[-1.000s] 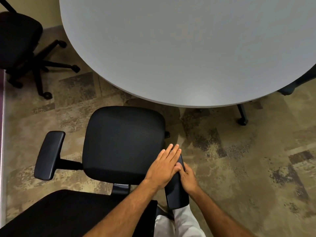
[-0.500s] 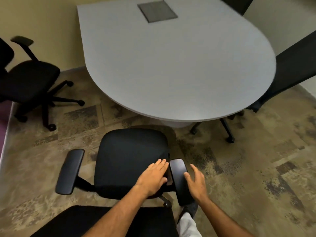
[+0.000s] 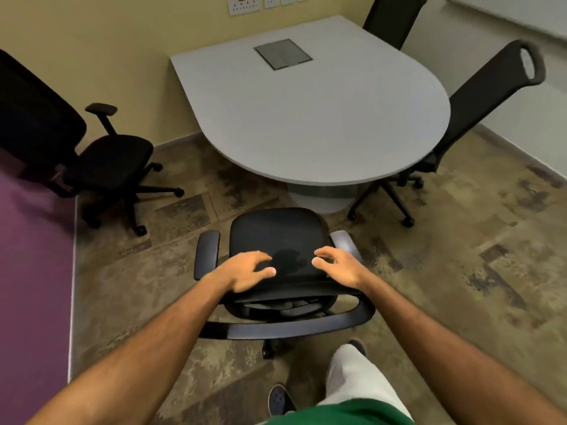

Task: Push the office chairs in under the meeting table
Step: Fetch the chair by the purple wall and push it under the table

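The black office chair (image 3: 276,231) stands in front of me, facing the rounded end of the grey meeting table (image 3: 306,118). Its seat is just short of the table edge, not under it. My left hand (image 3: 248,271) lies over the top edge of the chair's backrest with its fingers spread. My right hand (image 3: 337,265) is at the same edge to the right, with fingers curled and apart and nothing clasped. The two armrests (image 3: 207,256) flank the seat.
A second black chair (image 3: 107,161) stands away from the table at the left, by a purple panel (image 3: 33,271). A tall-backed chair (image 3: 491,96) sits at the table's right side and another (image 3: 392,16) at the far side. My leg and shoe (image 3: 352,378) are behind the chair.
Both hands have left the right armrest and moved to the top of the backrest. I now stand behind the chair, and much more of the room is in view.
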A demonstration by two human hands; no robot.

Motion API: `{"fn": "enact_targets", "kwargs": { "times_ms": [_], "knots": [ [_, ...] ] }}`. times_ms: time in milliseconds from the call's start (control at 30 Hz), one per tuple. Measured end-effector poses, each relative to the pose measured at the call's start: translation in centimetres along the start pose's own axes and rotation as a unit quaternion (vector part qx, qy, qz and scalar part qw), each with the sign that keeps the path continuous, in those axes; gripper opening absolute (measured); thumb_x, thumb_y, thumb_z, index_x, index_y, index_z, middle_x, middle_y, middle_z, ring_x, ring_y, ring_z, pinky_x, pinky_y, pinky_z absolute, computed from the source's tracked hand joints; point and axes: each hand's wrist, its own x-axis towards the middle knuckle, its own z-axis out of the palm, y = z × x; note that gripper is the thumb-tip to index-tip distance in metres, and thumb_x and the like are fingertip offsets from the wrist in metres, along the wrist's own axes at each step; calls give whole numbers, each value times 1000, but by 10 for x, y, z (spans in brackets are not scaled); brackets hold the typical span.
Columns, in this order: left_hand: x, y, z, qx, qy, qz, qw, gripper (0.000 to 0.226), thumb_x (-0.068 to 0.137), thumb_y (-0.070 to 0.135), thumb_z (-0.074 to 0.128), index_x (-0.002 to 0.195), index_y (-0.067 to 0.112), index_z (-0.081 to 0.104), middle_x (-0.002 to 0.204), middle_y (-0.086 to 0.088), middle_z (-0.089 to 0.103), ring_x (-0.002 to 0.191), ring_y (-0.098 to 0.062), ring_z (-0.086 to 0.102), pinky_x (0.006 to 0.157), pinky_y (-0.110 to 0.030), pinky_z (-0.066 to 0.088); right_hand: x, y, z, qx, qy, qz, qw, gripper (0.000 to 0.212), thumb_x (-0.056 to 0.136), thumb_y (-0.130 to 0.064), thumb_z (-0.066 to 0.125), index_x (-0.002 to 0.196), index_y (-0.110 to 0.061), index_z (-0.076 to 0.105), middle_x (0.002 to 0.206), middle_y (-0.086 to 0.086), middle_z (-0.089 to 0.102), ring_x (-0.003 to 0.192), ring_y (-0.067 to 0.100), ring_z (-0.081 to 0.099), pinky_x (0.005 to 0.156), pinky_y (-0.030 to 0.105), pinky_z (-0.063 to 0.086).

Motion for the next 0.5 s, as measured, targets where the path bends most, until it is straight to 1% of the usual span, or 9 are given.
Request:
{"fn": "enact_targets", "kwargs": {
  "times_ms": [100, 167, 200, 233, 300, 333, 400, 433, 500],
  "knots": [
    [-43, -12, 3, -79, -81, -17, 993, 87, 78, 84, 52, 146, 30, 50, 151, 6, 50, 133, -12, 49, 109, -34, 39, -38, -7, 14, -38, -52, -12, 998, 72, 78, -76, 61, 135, -32, 60, 134, -9, 63, 126, 11, 56, 110, 37, 44],
    [-58, -14, 5, -81, -136, -20, 987, 95, 69, 87, 59, 146, 33, 51, 147, 7, 54, 127, -10, 53, 107, -34, 42, -55, -10, 15, -111, -91, -11, 990, 85, 65, -88, 61, 134, -39, 58, 134, -12, 63, 125, 10, 56, 108, 39, 44],
    [-63, -16, 9, -61, -145, -22, 987, 95, 68, 85, 63, 146, 34, 49, 144, 8, 57, 124, -10, 55, 105, -33, 43, -61, -10, 17, -161, -96, -13, 982, 88, 62, -90, 61, 135, -41, 57, 137, -14, 60, 126, 11, 55, 107, 40, 44],
    [-71, -20, 9, -24, -143, -21, 989, 92, 69, 82, 65, 147, 37, 48, 140, 9, 60, 120, -9, 58, 101, -32, 45, -64, -14, 21, -217, -91, -17, 972, 88, 63, -89, 61, 137, -43, 55, 141, -14, 57, 129, 12, 53, 107, 40, 43],
    [-74, -25, 10, 27, -106, -34, 993, 76, 76, 69, 64, 145, 40, 49, 129, 10, 67, 112, -11, 63, 94, -32, 49, -64, -20, 27, -293, -58, -29, 954, 74, 74, -81, 58, 137, -41, 55, 144, -11, 55, 129, 17, 53, 102, 41, 44],
    [-74, -26, 11, 58, -74, -34, 995, 65, 81, 61, 62, 142, 41, 52, 126, 10, 69, 111, -13, 64, 93, -33, 50, -63, -22, 31, -317, -35, -38, 947, 64, 81, -76, 55, 134, -40, 57, 139, -9, 60, 123, 19, 57, 96, 41, 47],
    [-76, -24, 11, 112, -10, -20, 993, 48, 87, 44, 55, 134, 41, 60, 123, 10, 71, 111, -17, 64, 93, -36, 50, -63, -24, 36, -334, 18, -58, 941, 44, 91, -65, 51, 123, -37, 64, 122, -7, 69, 108, 22, 65, 84, 40, 50],
    [-69, -26, 9, 136, 3, -7, 991, 44, 88, 38, 53, 132, 40, 62, 119, 9, 72, 109, -19, 65, 91, -37, 50, -57, -23, 37, -338, 31, -59, 939, 38, 93, -60, 49, 118, -36, 66, 114, -6, 72, 102, 23, 66, 80, 40, 50],
    [-61, -28, 4, 172, 12, 8, 985, 39, 92, 32, 51, 127, 39, 64, 111, 5, 73, 103, -22, 66, 84, -39, 49, -50, -21, 36, -340, 57, -54, 937, 34, 94, -55, 49, 111, -33, 67, 105, -4, 73, 96, 25, 68, 77, 40, 50]
  ]
}}
